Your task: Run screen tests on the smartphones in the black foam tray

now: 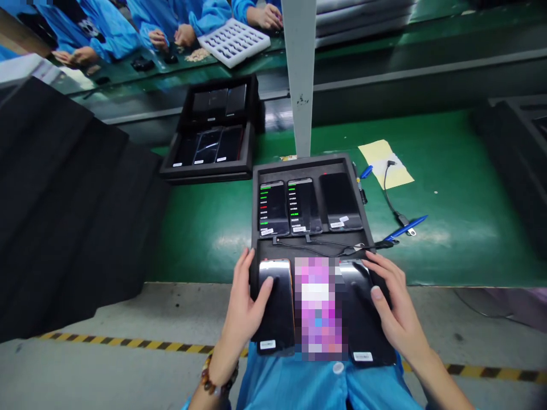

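Observation:
A black foam tray (255, 199) lies across the table's near edge and over my lap. My left hand (245, 302) grips its left side, thumb resting over the near-left smartphone (276, 313). On the opposite side my right hand (397, 307) holds the tray's edge, its thumb over the near-right smartphone (367, 324). Between these two, a pixelated pink area (318, 319) hides what lies there. In the far row, two smartphones (273, 210) (304, 205) show lists of coloured text, with short cables at their lower ends. A third smartphone (341, 199) beside them has a dark screen.
Two stacked trays of phones (252, 154) stand back left, beside tall black foam (77, 210). A grey post (302, 85) rises behind my tray. Right of it lie yellow paper (376, 156), a cable adapter (401, 219) and a blue pen (405, 228). Co-workers in blue sit opposite.

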A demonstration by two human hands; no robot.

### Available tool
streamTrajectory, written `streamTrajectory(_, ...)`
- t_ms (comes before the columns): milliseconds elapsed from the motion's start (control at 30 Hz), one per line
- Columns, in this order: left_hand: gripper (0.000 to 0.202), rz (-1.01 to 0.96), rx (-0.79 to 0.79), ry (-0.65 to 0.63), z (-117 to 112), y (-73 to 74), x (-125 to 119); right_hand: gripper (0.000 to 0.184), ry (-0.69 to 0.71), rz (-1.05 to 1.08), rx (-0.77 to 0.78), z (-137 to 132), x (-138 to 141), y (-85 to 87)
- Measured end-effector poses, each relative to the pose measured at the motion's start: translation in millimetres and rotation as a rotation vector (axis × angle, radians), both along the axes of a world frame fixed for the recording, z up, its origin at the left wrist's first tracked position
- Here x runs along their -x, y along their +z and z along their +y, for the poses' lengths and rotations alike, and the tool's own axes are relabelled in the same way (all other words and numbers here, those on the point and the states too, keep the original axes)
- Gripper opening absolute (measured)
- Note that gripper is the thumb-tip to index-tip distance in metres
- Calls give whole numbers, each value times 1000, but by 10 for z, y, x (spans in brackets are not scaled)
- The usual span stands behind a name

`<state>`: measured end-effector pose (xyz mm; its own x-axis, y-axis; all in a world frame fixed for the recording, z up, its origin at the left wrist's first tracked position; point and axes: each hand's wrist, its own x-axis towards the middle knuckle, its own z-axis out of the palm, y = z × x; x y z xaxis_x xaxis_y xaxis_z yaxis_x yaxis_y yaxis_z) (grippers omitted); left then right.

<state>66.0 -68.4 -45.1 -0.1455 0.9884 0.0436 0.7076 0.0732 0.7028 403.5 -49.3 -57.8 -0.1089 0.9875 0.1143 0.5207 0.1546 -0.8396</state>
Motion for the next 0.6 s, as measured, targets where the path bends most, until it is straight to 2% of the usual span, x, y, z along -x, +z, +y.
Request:
streamTrajectory(67,64,-133,15,21,-19,-87,2,41,-19,30,-3,3,-3,-22)
streamTrajectory(167,60,-233,0,42,0,-166,-48,42,-40,90,-4,38,-2,-53)
streamTrajectory(300,59,-255,-2,-4,17,-108,20,42,-43,142,-7,70,-6,-81)
streamTrajectory(367,71,-211,71,-127,7,-17,135,42,-44,157,-14,68,-12,-88)
streamTrajectory(467,102,-140,206,-329,4,121,321,42,-46,142,-26,60,-16,-90)
streamTrajectory(533,115,-117,253,-392,31,164,393,42,-42,113,-37,65,-11,-84)
streamTrajectory(600,114,-108,250,-379,83,151,398,41,-36,81,-56,76,-2,-74)
